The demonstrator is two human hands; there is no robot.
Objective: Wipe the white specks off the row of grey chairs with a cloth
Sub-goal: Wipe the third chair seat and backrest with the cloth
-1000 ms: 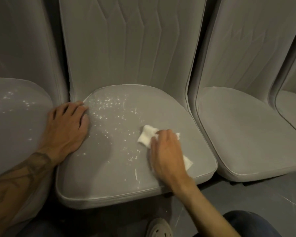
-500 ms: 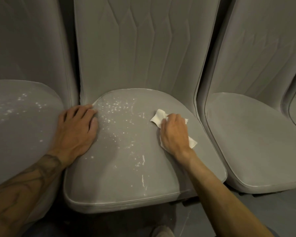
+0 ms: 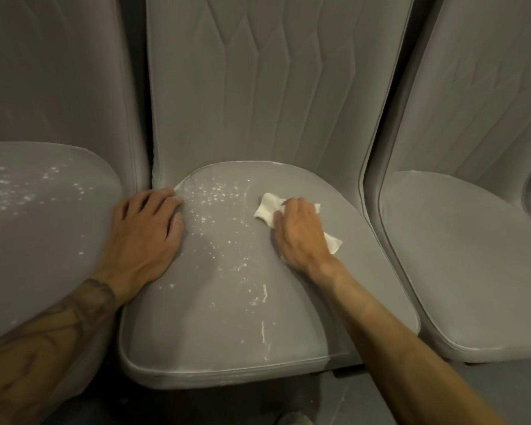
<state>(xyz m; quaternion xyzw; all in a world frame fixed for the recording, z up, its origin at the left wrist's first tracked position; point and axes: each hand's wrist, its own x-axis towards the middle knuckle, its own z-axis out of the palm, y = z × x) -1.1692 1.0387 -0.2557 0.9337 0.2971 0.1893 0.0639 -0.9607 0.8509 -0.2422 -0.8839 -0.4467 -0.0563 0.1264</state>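
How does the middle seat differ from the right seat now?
The middle seat carries white specks, mostly on its left half; the right seat looks clean. The left hand rests on the middle seat's edge and the right hand holds the cloth on it; neither touches the right seat. Both are grey.

No text can be read anywhere — the forearm tattoo (image 3: 83, 302) seems mere patternwork, too dim to tell.
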